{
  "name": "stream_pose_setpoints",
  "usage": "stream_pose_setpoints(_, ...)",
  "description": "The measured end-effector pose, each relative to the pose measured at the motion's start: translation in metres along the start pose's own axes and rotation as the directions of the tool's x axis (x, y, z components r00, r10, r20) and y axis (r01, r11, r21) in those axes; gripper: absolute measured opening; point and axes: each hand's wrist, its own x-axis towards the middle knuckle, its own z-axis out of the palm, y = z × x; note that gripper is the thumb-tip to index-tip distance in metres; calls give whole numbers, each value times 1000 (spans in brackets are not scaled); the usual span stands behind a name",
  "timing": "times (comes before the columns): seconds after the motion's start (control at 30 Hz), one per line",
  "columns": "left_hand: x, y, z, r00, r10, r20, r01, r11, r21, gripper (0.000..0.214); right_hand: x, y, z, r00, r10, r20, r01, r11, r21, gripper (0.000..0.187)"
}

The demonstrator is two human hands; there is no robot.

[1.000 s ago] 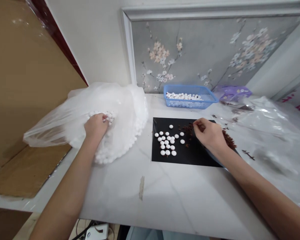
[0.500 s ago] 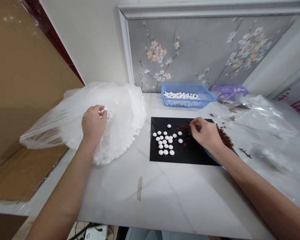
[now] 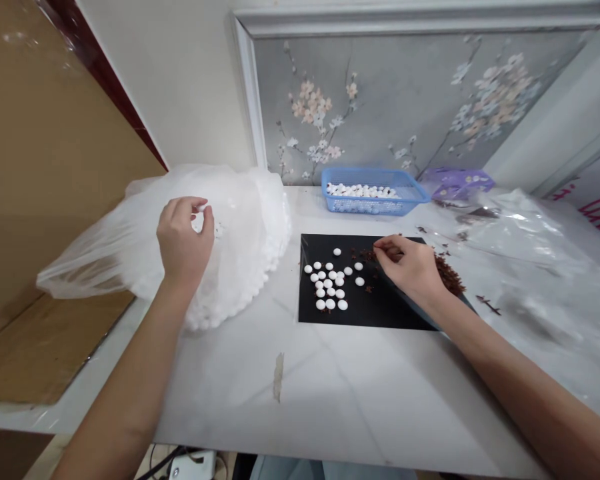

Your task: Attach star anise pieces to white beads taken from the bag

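My left hand (image 3: 184, 237) is raised over the clear plastic bag (image 3: 250, 227) full of small white pieces. Its thumb and index finger pinch one white round piece (image 3: 201, 209). At the right, my right hand (image 3: 411, 268) is closed in a pinch at the edge of the heap of small brown star-like pieces (image 3: 449, 273). What its fingertips hold is too small to make out. Beneath it lies a black mat (image 3: 380, 313), with several white discs (image 3: 340, 294) spread over its left part. A few brown bits are among the discs.
A blue basket (image 3: 410, 200) holding many white pieces stands against the wall. Right of it are a purple bag (image 3: 460, 181) and crumpled clear plastic (image 3: 535, 280) with a brown sprig (image 3: 489, 305). Cardboard (image 3: 55, 167) stands at the left.
My left hand has lifted a little and shifted left, bringing the white piece up from the bag. My right hand has moved slightly left, still pinched.
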Motion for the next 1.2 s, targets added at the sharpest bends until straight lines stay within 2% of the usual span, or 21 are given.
stream_pose_setpoints(0.17,-7,26,3,968,236,-83,-244,963,-112,19,0,-1,1,998,-57,13,57,998,13,7)
stream_pose_setpoints(0.23,-16,47,5,953,297,-64,-304,930,-209,19,-1,-5,0,995,-94,28,94,996,2,6)
stream_pose_setpoints(0.3,-30,72,5,936,353,-12,-330,864,-380,18,-3,-11,-2,989,-143,38,143,990,5,5)
stream_pose_setpoints(0.33,-38,85,5,937,346,46,-282,828,-485,18,-4,-15,-3,985,-171,35,170,985,14,5)
stream_pose_setpoints(0.37,-47,99,4,942,311,125,-180,785,-593,18,-6,-20,-4,980,-196,27,195,980,26,5)
stream_pose_setpoints(0.4,-55,111,3,943,249,220,-30,724,-689,17,-7,-25,-4,976,-217,15,216,975,41,5)
stream_pose_setpoints(0.43,-64,122,3,911,150,385,199,656,-728,16,-9,-31,-4,973,-232,2,231,971,62,5)
stream_pose_setpoints(0.47,-72,130,2,843,78,532,404,561,-723,17,-11,-36,-4,971,-240,-6,240,967,89,5)
stream_pose_setpoints(0.53,-83,141,3,658,27,753,695,362,-621,20,-16,-47,-4,970,-244,-8,242,958,152,5)
stream_pose_setpoints(0.57,-87,143,4,579,32,814,776,282,-564,20,-19,-52,-3,970,-244,-2,241,953,181,5)
stream_pose_setpoints(0.6,-89,143,6,524,43,850,824,224,-520,20,-22,-56,-2,969,-247,7,241,949,204,5)
stream_pose_setpoints(0.63,-89,142,8,492,54,869,850,183,-493,20,-26,-59,0,967,-254,21,243,944,221,5)
stream_pose_setpoints(0.67,-89,139,9,478,58,876,863,153,-481,19,-29,-62,1,965,-261,35,246,940,236,5)
stream_pose_setpoints(0.73,-87,135,11,470,60,881,875,102,-474,19,-34,-65,4,960,-273,62,248,932,263,5)
stream_pose_setpoints(0.93,-82,131,13,363,99,926,931,1,-365,20,-41,-68,7,948,-297,111,250,917,312,6)
stream_pose_setpoints(1.07,-83,129,15,327,85,941,944,-68,-322,22,-41,-69,6,945,-310,105,265,913,311,6)
stream_pose_setpoints(1.2,-83,128,16,296,89,951,953,-94,-287,20,-42,-70,6,944,-314,106,272,916,295,6)
